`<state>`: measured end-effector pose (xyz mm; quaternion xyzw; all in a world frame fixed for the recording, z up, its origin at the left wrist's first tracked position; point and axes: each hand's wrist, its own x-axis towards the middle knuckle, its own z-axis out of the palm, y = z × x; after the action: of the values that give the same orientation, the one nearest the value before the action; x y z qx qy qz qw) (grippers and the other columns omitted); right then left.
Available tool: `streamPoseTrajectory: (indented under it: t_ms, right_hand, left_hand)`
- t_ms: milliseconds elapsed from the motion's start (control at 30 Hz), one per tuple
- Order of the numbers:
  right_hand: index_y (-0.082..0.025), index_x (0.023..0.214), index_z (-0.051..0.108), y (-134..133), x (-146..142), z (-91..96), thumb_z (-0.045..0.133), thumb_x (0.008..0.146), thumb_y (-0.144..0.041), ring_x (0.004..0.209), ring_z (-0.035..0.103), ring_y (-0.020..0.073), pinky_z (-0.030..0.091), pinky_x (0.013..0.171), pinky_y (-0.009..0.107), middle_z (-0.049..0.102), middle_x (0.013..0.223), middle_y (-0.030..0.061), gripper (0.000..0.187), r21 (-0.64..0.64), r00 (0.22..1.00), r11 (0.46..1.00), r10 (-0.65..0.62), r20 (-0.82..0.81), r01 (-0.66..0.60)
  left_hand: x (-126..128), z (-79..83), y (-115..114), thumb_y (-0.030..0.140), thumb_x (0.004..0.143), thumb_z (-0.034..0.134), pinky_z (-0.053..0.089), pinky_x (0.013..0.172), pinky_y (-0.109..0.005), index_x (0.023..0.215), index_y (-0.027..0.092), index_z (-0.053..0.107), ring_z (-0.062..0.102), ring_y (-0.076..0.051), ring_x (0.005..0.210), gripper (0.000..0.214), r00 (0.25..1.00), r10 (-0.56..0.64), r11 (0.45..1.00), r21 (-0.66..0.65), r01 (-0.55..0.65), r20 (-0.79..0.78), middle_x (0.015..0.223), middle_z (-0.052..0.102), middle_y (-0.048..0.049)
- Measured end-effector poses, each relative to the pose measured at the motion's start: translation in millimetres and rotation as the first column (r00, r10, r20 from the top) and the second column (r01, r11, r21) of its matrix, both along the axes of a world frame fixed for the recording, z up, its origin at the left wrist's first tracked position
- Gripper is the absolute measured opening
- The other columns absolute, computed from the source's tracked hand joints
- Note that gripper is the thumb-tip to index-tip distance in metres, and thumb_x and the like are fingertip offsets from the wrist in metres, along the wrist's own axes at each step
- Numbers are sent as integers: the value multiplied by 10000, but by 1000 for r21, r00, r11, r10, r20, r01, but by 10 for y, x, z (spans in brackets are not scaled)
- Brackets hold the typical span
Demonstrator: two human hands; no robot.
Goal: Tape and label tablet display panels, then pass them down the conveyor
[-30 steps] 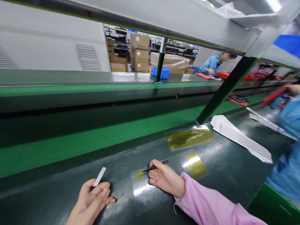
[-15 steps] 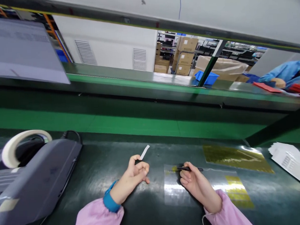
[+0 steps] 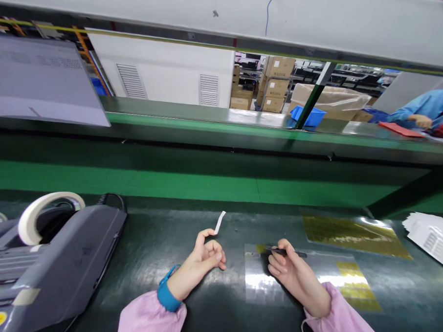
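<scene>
At the tip of the index finger of my left hand (image 3: 205,257) sits a short strip of white tape (image 3: 220,223); the other fingers curl in toward the thumb. My right hand (image 3: 294,268) is closed around black tweezers (image 3: 297,254), which point left. Their tips are at a small yellow film piece (image 3: 261,248) near the upper left corner of a clear plastic sheet (image 3: 258,286). I cannot tell whether the tweezers pinch that piece. More yellow film pieces (image 3: 355,285) lie on the sheet's right part.
A grey machine (image 3: 74,255) with a roll of white tape (image 3: 28,226) stands at left. A yellow film sheet (image 3: 353,236) and a stack of white sheets (image 3: 433,237) lie at right on the dark table (image 3: 154,237). Across the bench is a person in a blue sleeve (image 3: 420,106).
My left index finger has straightened, and the white strip has shifted up slightly with its tip. My right hand still holds the tweezers near the small yellow piece. The whole view has shifted slightly.
</scene>
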<state>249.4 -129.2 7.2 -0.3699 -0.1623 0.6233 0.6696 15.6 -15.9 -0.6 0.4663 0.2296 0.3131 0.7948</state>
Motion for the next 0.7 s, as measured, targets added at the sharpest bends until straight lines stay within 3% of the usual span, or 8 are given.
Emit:
streamPoseTrajectory:
  t_ms: [67,133,233,300,400,500,600,700]
  right_hand:
    - [-242,787,593,-47,-16,-10,750,822,-588,505,272,108,262,547,264,386,540,-67,381,93,987,995,-44,156,29]
    - [-241,787,603,-100,-29,-35,641,911,-590,498,335,124,290,544,281,447,532,-45,372,164,916,985,-115,384,55]
    - [-244,878,657,-160,-50,-85,582,984,-469,572,495,157,405,592,311,614,678,18,260,220,670,975,-182,720,29]
    - [-253,988,684,-170,-72,-115,566,996,-347,729,607,192,488,716,345,689,873,65,151,250,481,968,-204,853,-33]
    - [-278,1256,636,-153,-120,-141,480,988,-204,1012,656,230,519,919,403,684,1195,101,320,222,260,959,-172,950,-177]
    - [-309,1521,411,-139,-170,-144,373,963,-108,1238,588,235,482,1053,452,575,1431,91,594,153,80,950,-136,987,-271]
    - [-332,1619,165,-134,-214,-144,336,922,-47,1358,503,240,474,1080,459,441,1567,74,772,134,-64,938,-162,985,-321]
    - [-330,1629,28,-122,-252,-146,345,902,-28,1354,508,262,494,1048,464,381,1606,83,849,128,-157,923,-196,968,-363]
  left_hand:
    - [15,103,-43,472,902,668,487,742,-332,1196,249,382,590,-153,737,467,1000,-1,999,-39,1,-5,680,501,72]
    - [51,169,-101,523,938,595,456,751,-335,1194,234,402,586,-155,707,431,1000,22,998,-52,-21,11,626,450,85]
    - [148,132,-205,543,923,611,442,724,-335,1203,250,386,574,-145,687,463,997,55,998,-23,-54,46,716,500,62]
    - [223,41,-283,528,888,667,455,695,-329,1218,287,351,574,-135,703,517,995,72,997,1,-72,64,845,524,38]
    - [304,-66,-414,425,844,748,466,711,-312,1251,345,301,602,-136,810,610,994,87,993,69,-92,68,994,494,15]
    - [320,-53,-533,276,835,752,471,827,-342,1278,352,283,618,-177,996,649,998,64,975,211,-67,20,1090,470,-17]
    - [309,13,-605,195,794,761,469,902,-381,1274,319,324,630,-207,1041,661,999,26,951,308,-14,-34,1107,467,-33]
    - [318,34,-620,195,782,766,485,906,-381,1241,310,345,668,-186,976,633,1000,-10,961,277,16,-22,1076,459,-13]
